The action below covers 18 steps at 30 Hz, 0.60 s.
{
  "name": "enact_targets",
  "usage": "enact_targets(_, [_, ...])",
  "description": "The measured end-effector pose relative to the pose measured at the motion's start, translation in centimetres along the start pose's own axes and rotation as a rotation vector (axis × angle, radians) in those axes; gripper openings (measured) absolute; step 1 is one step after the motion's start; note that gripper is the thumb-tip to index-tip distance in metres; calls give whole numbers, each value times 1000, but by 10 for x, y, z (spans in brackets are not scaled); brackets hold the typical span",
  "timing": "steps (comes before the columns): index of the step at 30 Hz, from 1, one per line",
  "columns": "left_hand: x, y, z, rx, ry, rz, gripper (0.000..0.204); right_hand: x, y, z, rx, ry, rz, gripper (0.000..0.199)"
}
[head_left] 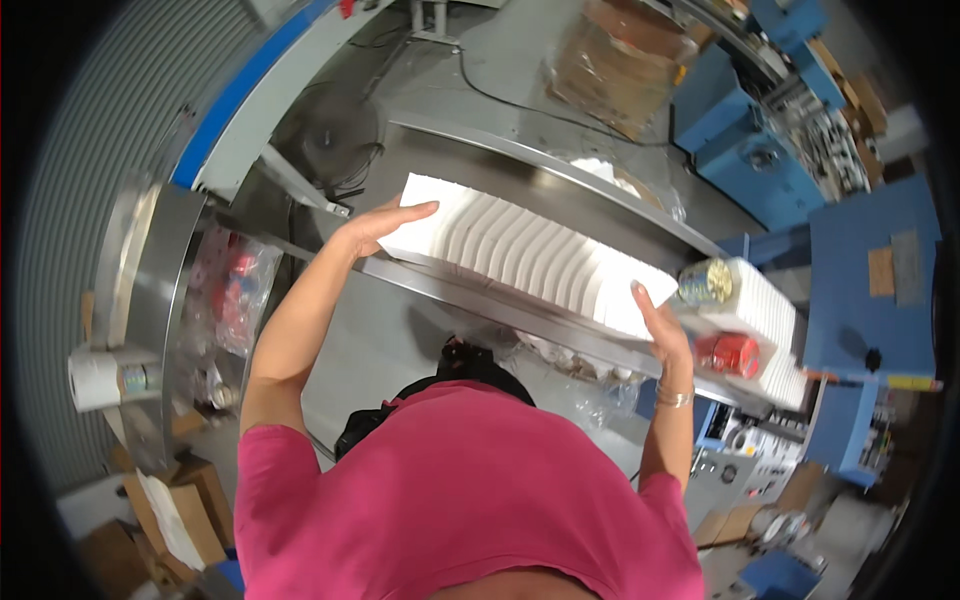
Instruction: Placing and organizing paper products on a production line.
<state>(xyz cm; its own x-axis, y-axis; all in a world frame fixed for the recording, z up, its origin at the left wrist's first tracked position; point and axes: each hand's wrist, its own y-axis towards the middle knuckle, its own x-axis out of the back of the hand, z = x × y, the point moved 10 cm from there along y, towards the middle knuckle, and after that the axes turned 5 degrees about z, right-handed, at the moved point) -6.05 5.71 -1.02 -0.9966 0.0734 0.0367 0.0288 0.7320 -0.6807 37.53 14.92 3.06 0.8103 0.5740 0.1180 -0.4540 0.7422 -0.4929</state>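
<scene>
A long row of white pieces packed face to face [520,250], with curved ridges along its top, stretches between my hands, tilted down to the right. My left hand [380,226] clasps its left end, thumb laid over the top. At the other end my right hand [662,325] grips the row, thumb on top and the remaining fingers hidden beneath. What the pieces are made of I cannot make out. Under the row runs a metal trough [425,152] with raised side rails; whether the row touches it is not visible.
To the right are more white stacked pieces [768,305], a jar with pale contents [706,281] and a red container [730,354]. Blue machinery [755,165] stands beyond. On the left are a plastic bag with red contents [236,280], a white roll [97,380] and cardboard boxes [200,500].
</scene>
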Motion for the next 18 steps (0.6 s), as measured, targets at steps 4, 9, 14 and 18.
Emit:
enact_targets(4, [-10,0,-13,-76,-59,121,112,-2,11,-9,67,49,-39,88])
enact_targets(9, [-34,-25,-46,-190,-24,91,85,-51,12,36,45,-65,-176,76])
enact_targets(14, [-19,-34,-51,-252,-22,-7,57,-57,17,31,202,183,-172,63])
enact_targets(18, [65,-87,-62,-465,-58,-287,67,-108,26,108,382,195,-124,63])
